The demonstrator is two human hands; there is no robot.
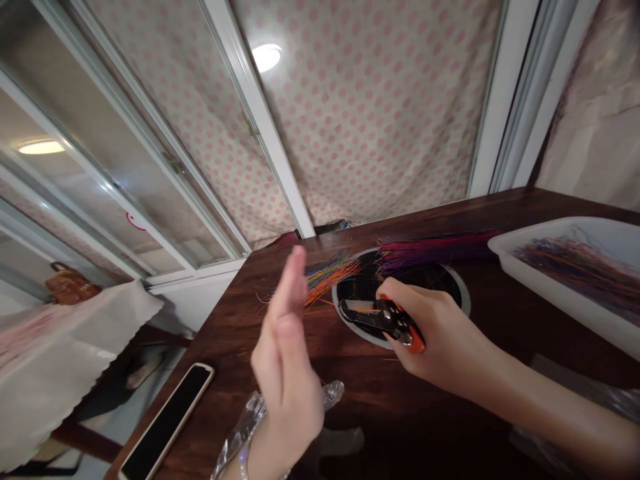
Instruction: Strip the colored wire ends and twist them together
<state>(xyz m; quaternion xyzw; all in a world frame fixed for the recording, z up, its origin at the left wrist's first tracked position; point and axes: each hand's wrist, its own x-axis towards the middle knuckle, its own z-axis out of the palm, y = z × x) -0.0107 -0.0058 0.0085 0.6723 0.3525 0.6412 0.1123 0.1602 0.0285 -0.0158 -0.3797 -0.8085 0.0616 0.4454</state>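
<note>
Right hand point(425, 327) closed around orange-and-black wire strippers point(387, 319), tool over the round black inset point(425, 283) in the dark wood counter point(235, 340). Left hand point(287, 353) raised, fingers straight and together, blurred; can't tell if it has hold of anything. Orange wires point(333, 281) just beyond it, purple-red wires point(430, 250) across inset's far side, white bin point(575, 280) of wires at right, phone point(167, 423) at left.

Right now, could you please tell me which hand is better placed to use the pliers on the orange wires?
Probably the right hand: it holds the pliers near the orange wires, while the left hand holds no tool.
</note>
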